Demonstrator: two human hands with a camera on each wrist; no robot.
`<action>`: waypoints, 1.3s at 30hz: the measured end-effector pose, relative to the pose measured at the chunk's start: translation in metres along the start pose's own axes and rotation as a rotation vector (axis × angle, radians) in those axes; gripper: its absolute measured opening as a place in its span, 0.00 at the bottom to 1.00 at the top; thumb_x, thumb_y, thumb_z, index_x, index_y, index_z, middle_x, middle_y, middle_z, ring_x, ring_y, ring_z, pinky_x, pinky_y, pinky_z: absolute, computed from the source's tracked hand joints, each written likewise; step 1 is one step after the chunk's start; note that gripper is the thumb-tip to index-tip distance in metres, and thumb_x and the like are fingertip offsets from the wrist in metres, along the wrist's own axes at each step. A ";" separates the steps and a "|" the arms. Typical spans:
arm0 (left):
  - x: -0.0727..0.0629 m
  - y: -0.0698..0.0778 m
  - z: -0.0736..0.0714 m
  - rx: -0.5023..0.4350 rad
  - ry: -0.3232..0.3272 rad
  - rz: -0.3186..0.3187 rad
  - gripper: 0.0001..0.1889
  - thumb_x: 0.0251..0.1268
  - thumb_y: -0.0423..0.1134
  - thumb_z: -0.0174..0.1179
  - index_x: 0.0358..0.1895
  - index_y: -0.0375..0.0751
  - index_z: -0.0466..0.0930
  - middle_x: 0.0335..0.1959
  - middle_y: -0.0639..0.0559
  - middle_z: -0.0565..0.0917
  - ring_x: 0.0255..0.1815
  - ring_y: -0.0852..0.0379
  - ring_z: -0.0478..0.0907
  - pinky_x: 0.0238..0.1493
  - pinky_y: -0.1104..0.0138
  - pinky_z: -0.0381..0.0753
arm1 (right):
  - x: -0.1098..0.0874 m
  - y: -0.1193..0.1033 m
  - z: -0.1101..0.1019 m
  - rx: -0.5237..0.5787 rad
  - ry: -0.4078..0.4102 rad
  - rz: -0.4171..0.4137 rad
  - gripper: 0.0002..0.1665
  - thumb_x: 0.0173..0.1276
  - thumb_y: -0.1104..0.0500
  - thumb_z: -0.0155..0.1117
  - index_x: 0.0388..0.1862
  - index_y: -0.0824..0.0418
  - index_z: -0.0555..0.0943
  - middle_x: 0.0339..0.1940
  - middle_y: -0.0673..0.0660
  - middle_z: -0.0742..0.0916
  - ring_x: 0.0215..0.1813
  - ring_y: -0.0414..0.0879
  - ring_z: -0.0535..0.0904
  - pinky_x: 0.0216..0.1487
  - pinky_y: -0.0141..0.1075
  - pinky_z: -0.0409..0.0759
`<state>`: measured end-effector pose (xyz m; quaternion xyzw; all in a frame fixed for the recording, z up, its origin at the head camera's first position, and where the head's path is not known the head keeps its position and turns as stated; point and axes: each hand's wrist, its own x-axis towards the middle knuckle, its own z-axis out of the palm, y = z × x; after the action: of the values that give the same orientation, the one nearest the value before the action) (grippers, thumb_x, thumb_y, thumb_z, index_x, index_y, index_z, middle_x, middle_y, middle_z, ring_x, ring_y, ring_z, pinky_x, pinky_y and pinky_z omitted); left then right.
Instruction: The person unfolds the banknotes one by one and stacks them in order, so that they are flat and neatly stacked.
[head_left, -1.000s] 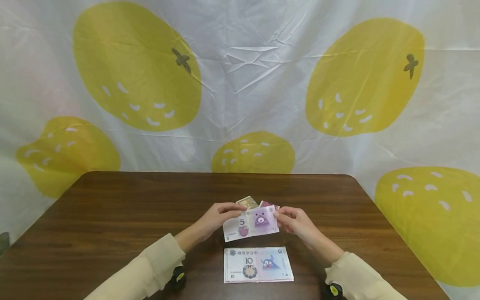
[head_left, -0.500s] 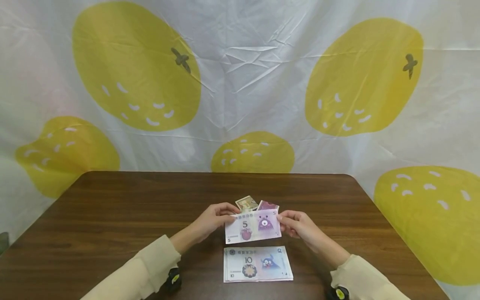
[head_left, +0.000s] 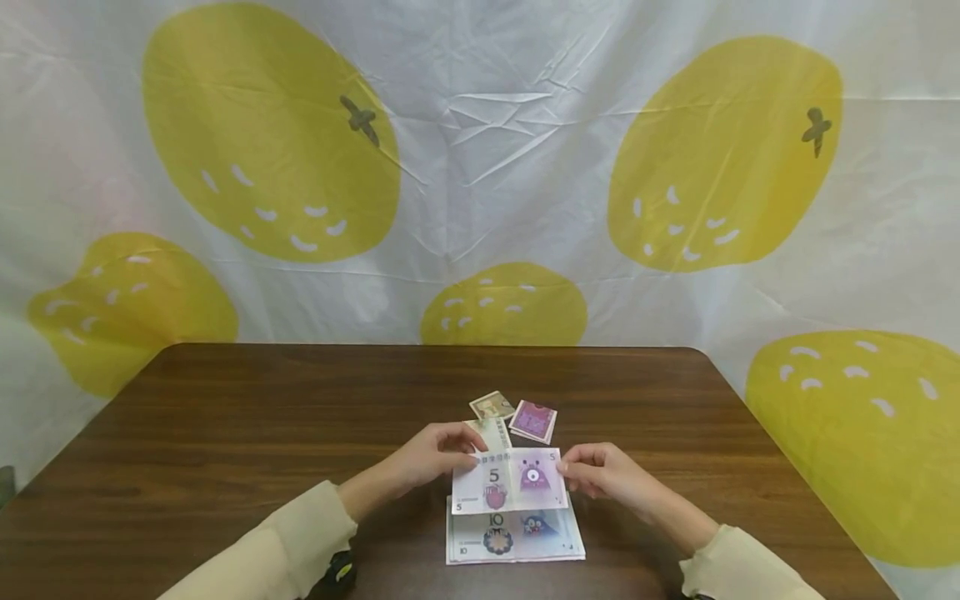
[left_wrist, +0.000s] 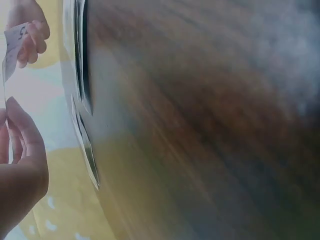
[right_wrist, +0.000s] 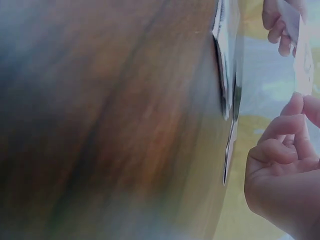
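Observation:
A purple play-money 5 note (head_left: 517,492) is held flat between both hands. My left hand (head_left: 431,458) pinches its upper left part, and my right hand (head_left: 611,477) pinches the right edge between thumb and finger. Below it, overlapped by the 5 note in the head view, lies a stack of notes with a blue-monster 10 note (head_left: 517,546) on top. In the left wrist view the note (left_wrist: 14,47) shows raised above the table.
Just beyond the hands lie a pale greenish note (head_left: 493,433), a small brownish-yellow note (head_left: 492,405) and small pink notes (head_left: 534,421). The dark wooden table (head_left: 262,400) ends at a lemon-print curtain (head_left: 510,200).
Both hands have moved the 5 note toward the person, from in front of the small notes to over the 10-note stack. The pale greenish note and the pink notes now show more fully.

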<state>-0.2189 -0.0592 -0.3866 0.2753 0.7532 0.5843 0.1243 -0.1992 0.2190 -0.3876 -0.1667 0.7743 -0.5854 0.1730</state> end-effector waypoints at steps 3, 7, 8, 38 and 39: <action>-0.002 0.000 0.002 0.019 -0.035 0.031 0.08 0.51 0.27 0.58 0.37 0.29 0.76 0.26 0.51 0.74 0.28 0.60 0.69 0.25 0.69 0.69 | -0.004 0.002 0.000 -0.050 -0.038 0.001 0.14 0.62 0.58 0.57 0.31 0.71 0.76 0.17 0.51 0.76 0.16 0.36 0.64 0.16 0.26 0.60; -0.005 -0.002 0.003 0.067 -0.081 0.048 0.07 0.51 0.26 0.58 0.35 0.29 0.76 0.25 0.52 0.75 0.25 0.61 0.69 0.23 0.71 0.69 | -0.008 0.005 -0.003 -0.115 -0.102 -0.008 0.13 0.62 0.58 0.57 0.29 0.70 0.76 0.16 0.50 0.75 0.16 0.35 0.64 0.15 0.26 0.60; -0.006 -0.003 0.004 0.082 -0.096 0.043 0.07 0.51 0.26 0.58 0.35 0.29 0.76 0.25 0.52 0.75 0.24 0.62 0.69 0.21 0.71 0.70 | -0.008 0.006 -0.003 -0.131 -0.120 -0.012 0.13 0.62 0.58 0.57 0.29 0.69 0.77 0.16 0.50 0.75 0.15 0.35 0.63 0.15 0.26 0.59; -0.009 -0.008 0.017 0.590 -0.165 0.131 0.08 0.42 0.30 0.62 0.26 0.42 0.73 0.17 0.61 0.70 0.20 0.69 0.64 0.24 0.75 0.64 | -0.010 0.013 0.003 -0.370 -0.146 -0.040 0.08 0.55 0.59 0.64 0.21 0.62 0.78 0.12 0.49 0.75 0.12 0.34 0.61 0.13 0.26 0.57; -0.009 -0.008 0.017 0.601 -0.165 0.134 0.08 0.42 0.30 0.63 0.26 0.42 0.73 0.17 0.60 0.70 0.20 0.68 0.64 0.24 0.75 0.64 | -0.010 0.013 0.003 -0.375 -0.144 -0.041 0.08 0.54 0.59 0.64 0.21 0.62 0.78 0.12 0.48 0.75 0.12 0.34 0.61 0.13 0.26 0.57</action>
<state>-0.2053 -0.0513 -0.4004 0.3955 0.8595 0.3184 0.0594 -0.1898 0.2244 -0.4003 -0.2532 0.8518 -0.4210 0.1820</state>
